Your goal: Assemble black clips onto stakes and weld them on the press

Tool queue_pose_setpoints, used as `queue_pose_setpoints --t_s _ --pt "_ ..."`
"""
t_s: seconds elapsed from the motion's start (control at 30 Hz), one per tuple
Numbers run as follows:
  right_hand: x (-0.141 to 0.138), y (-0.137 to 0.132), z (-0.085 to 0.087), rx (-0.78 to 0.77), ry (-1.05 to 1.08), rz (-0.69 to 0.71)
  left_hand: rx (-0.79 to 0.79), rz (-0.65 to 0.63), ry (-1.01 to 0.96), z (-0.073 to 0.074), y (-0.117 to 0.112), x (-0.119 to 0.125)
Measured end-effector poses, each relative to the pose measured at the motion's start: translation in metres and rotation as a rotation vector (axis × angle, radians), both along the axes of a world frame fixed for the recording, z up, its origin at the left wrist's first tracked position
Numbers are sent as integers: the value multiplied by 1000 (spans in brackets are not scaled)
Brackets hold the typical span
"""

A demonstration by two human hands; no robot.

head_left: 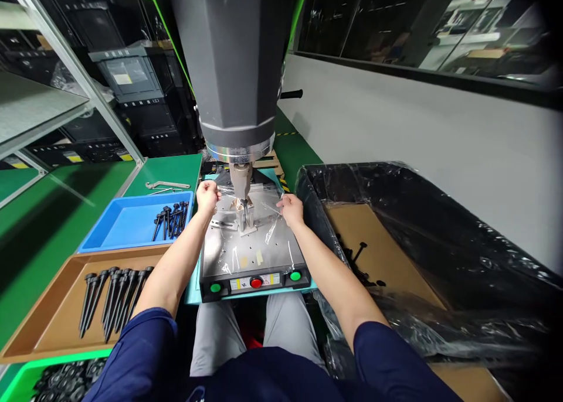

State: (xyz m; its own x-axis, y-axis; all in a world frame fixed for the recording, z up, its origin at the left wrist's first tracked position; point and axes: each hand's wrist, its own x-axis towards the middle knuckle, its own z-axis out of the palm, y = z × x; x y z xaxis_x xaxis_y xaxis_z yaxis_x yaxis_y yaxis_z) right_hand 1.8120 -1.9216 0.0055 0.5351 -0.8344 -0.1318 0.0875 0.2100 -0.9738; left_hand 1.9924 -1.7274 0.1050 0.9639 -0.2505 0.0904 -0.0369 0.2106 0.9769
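Note:
A clear plastic film [270, 231] lies across the metal base plate [220, 249] of a press-like machine, with bright creases and reflections on it. At the plate's left side, my left hand [208, 197] is closed in a pinch on the film's edge. My right hand [290, 208] pinches the film on the opposite side. Between the hands, the machine's grey tool head [240, 182] points down at a small metal fixture [246, 219] on the plate. Exactly where the film's edges run is hard to see.
Left stand a blue tray [127, 217] and a brown tray [57, 314], both with black long-stemmed parts, and a green bin [26, 370] of black parts. A wrench [169, 185] lies behind. Right is a black-lined box [316, 214]. Green and red buttons [255, 282] line the machine's front.

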Motion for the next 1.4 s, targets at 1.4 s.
queue_pose_setpoints --t_s 1.4 --pt "-16 -2 21 66 -80 -30 113 -326 262 5 62 -30"
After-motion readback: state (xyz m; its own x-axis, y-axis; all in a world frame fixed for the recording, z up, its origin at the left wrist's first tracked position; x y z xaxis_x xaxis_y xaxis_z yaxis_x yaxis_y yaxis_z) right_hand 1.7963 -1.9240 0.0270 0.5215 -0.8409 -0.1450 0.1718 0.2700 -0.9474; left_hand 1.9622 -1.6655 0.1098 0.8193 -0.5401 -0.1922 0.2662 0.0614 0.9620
